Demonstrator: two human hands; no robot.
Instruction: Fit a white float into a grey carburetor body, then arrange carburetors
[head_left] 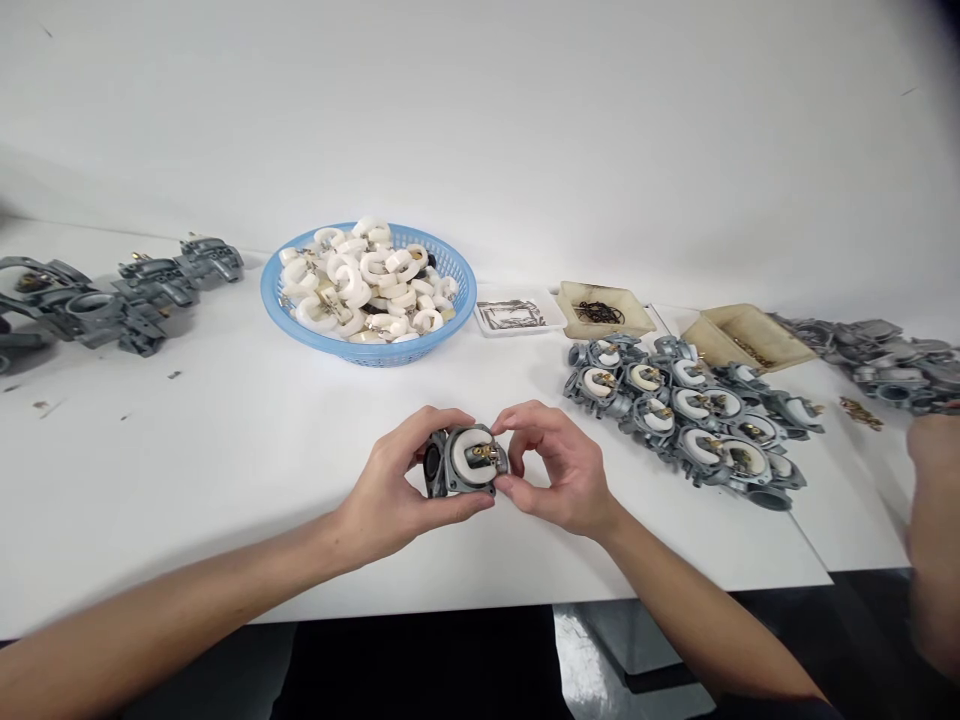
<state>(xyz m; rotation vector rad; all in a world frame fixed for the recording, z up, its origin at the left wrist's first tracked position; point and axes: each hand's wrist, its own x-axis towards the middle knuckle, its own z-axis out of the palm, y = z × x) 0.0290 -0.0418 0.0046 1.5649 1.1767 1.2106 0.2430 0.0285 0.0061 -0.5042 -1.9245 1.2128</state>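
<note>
My left hand (394, 490) is wrapped round a grey metal carburetor body (463, 461) just above the white table (225, 450). A white ring-shaped float and a small brass part sit in its round top. My right hand (559, 465) pinches the body's right edge with thumb and fingers. Both hands meet at the table's near middle.
A blue basket (369, 290) of white floats stands behind. Several assembled carburetors (686, 410) lie at the right, bare grey bodies (112, 295) at the far left. Two tan trays (604, 308) and a small white tray (514, 315) sit behind. Another person's arm (934, 520) is at the right edge.
</note>
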